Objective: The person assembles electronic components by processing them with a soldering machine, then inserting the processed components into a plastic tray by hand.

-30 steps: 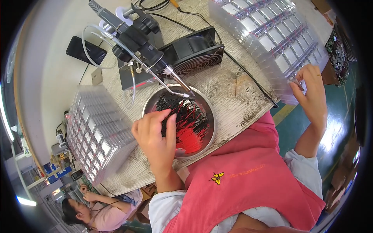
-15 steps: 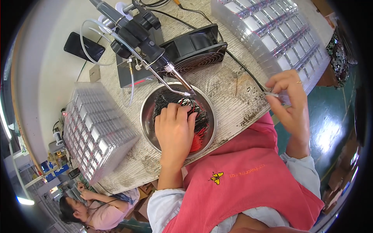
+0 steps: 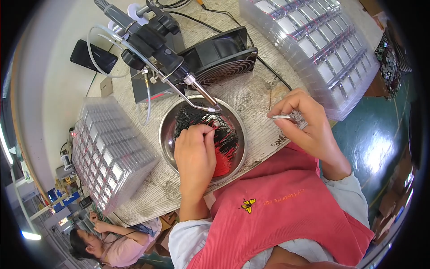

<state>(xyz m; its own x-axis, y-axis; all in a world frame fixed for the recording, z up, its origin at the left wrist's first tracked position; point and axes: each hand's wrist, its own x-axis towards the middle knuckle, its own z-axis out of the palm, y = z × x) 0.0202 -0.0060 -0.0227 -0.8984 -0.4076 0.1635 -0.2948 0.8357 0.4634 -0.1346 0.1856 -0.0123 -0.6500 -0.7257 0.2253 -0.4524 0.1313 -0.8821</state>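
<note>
My left hand (image 3: pixel 195 152) is over the round metal bowl (image 3: pixel 163 154), thumb and forefinger pinched on what looks like a thin wire; its red end shows at the fingertips. Cut black wires (image 3: pixel 190 117) and red wires (image 3: pixel 222 165) fill the bowl. Between the thumb and fingers of my right hand (image 3: pixel 309 127) is a small flat silver part (image 3: pixel 282 117), held to the right of the bowl. A soldering iron (image 3: pixel 204 94) on a stand points down over the bowl, with a thin metal feed tube (image 3: pixel 188 99) ending beside its tip.
Behind the bowl stands a black fan (image 3: pixel 224 60). Stacked clear trays of silver parts rise at left (image 3: pixel 112 152) and at far right (image 3: pixel 313 49). A black phone (image 3: pixel 94 57) lies at the back left. Another person (image 3: pixel 116 244) sits at lower left.
My right hand has come left from the right-hand trays toward the bowl with the silver part. My left hand has drawn back slightly, its fingers now pinched together.
</note>
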